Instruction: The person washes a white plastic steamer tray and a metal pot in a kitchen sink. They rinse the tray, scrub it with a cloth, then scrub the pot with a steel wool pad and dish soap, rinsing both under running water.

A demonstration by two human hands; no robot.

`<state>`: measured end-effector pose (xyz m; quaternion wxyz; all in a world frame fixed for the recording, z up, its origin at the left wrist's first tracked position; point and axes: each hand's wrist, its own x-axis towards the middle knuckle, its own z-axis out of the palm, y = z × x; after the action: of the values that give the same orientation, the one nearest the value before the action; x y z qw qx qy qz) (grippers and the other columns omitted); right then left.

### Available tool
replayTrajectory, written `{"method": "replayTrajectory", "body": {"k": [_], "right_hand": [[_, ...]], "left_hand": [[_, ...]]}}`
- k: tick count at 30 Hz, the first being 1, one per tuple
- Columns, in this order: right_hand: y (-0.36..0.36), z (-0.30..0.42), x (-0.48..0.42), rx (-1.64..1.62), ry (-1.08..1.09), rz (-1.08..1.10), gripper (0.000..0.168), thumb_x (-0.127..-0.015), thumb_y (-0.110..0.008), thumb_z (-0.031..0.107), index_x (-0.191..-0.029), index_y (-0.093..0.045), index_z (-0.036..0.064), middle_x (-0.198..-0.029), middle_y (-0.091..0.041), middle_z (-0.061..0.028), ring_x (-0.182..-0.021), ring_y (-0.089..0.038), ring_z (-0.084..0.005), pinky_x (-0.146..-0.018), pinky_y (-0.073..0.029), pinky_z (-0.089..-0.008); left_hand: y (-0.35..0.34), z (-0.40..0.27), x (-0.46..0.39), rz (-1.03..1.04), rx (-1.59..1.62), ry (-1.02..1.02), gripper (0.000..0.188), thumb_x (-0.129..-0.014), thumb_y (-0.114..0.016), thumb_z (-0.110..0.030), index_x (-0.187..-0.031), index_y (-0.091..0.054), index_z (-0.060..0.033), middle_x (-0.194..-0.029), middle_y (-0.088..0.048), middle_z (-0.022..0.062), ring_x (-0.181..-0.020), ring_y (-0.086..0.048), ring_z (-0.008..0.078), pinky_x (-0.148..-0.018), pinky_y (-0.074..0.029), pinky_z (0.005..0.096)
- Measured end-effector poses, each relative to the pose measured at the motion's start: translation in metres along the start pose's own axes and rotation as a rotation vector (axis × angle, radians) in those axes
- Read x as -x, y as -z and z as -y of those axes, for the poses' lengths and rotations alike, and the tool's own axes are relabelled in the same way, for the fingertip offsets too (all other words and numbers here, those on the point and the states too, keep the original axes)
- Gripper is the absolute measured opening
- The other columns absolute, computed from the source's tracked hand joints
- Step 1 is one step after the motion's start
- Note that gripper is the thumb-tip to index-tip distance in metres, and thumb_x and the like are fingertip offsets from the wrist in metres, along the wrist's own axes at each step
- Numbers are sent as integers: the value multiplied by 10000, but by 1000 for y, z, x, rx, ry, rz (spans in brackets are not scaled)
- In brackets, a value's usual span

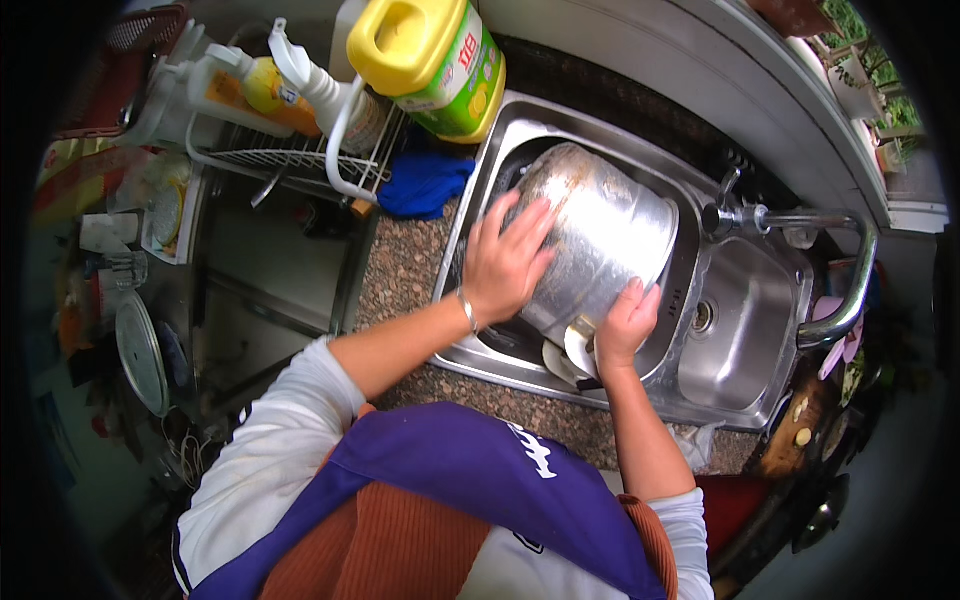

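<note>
A large, worn aluminium pot (592, 225) lies tilted on its side in the big basin of the stainless steel sink (495, 371). Its rounded base points up and left, and its rim faces right. My left hand (504, 262) rests on the pot's wall near the base, fingers spread and slightly blurred; what is under the palm is hidden. Low on the rim side, my right hand (626, 326) grips the pot beside its loop handle (580, 341). Below that handle, a pale rounded thing (556, 361) shows partly in the basin.
A chrome faucet (862, 247) arches over the small basin (731, 322) at right. At upper left stand a yellow-green detergent jug (442, 82), a white wire rack (300, 161) with bottles, and a blue cloth (426, 184). A wooden board (787, 442) lies lower right.
</note>
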<state>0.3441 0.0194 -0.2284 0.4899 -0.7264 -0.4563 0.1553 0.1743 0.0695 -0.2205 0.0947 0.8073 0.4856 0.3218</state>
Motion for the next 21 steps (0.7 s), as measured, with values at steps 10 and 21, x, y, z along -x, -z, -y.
{"method": "replayTrajectory", "body": {"k": [10,21], "right_hand": [[5,1,-2,102,-15,24,224,-913,-445,170,-822,-452,-35,-608,-520,-187,-528,-519,-313,-506,-380,-394],[6,8,2,46,-108,85,254,-926,-427,191,-824,-459,-39,-637,-483,-127,-572,-434,-197,-544,-374,-341]], "left_hand": [[-24,17,-89,146,47,65,224,-823,-520,-295,-892,-673,-146,-1041,-627,-5,-1034,-499,226,-820,-417,381],[-25,39,-89,-6,346,-158,46,-682,-658,-101,-706,-636,-70,-811,-551,66,-819,-515,256,-728,-413,340]]}}
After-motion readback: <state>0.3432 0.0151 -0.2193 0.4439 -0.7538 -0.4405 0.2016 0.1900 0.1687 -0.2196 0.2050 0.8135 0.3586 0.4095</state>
